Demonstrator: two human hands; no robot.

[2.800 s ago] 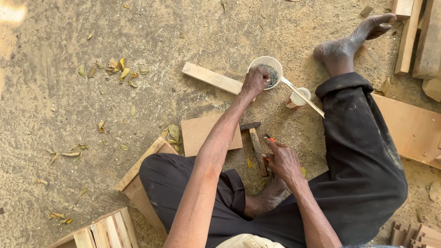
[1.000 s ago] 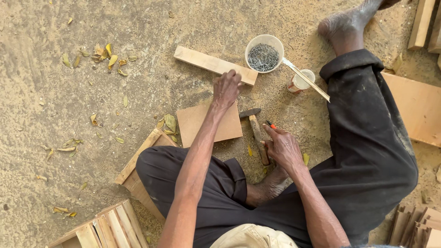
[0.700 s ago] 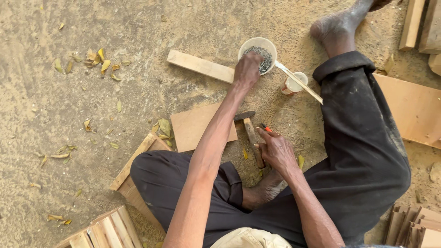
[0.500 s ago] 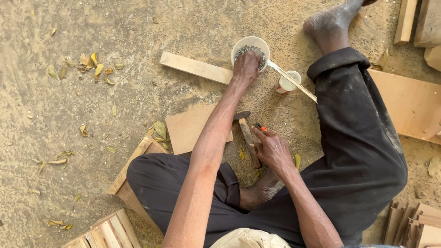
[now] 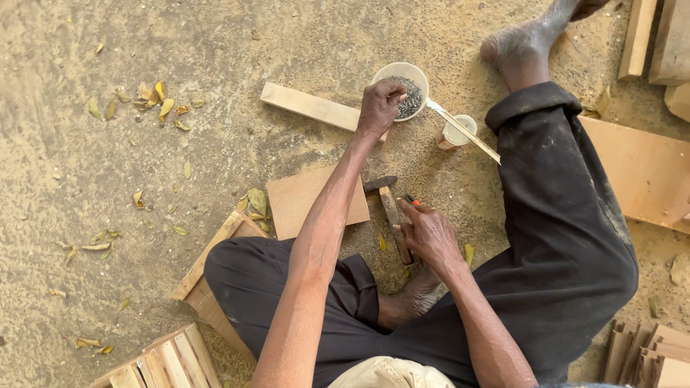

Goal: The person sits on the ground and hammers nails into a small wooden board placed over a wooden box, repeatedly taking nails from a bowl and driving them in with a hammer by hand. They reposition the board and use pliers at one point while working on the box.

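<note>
Sandy ground strewn with dry leaves. Nearest, right hand curled around hammer handle, thin brown board just left. Farther, left hand pinching into white bowl of nails; plank beneath wrist, small cup right; open sand leftward.

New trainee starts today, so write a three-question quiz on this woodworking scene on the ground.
1. True or false: the left hand reaches into the white bowl of nails.
2. What does the right hand rest on? A) hammer B) saw C) small white cup
3. Fill in: the square wooden board lies on the sandy ____.

Key:
1. True; its fingers are at the nails.
2. A, the hammer, whose head points toward the board.
3. ground.
</note>
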